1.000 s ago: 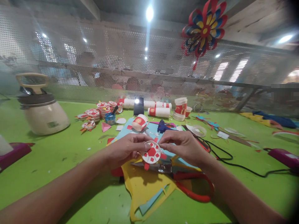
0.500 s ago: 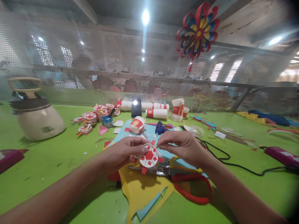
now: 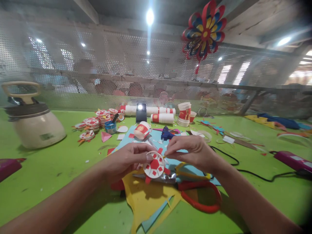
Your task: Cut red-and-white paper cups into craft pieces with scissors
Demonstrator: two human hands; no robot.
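In the head view, the left grip [image 3: 126, 161] pinches a red-and-white paper turtle [image 3: 154, 165] at its edge, right in front of the wearer. The right grip [image 3: 191, 151] has its fingertips pressed together just beside the turtle; whether anything sits between them is too small to tell. Below both grips lie red-handled scissors [image 3: 186, 185] on yellow paper [image 3: 143, 198]. Beyond the left grip, a tipped cup [image 3: 142, 130] bears a round gold emblem on red, its lettering unreadable. Farther past the right grip, stacked cups [image 3: 184, 112] carry illegible gold print. Well left of the left grip, a kettle [image 3: 36, 126] on the green bench [image 3: 56, 165] shows a blurred label [image 3: 46, 136].
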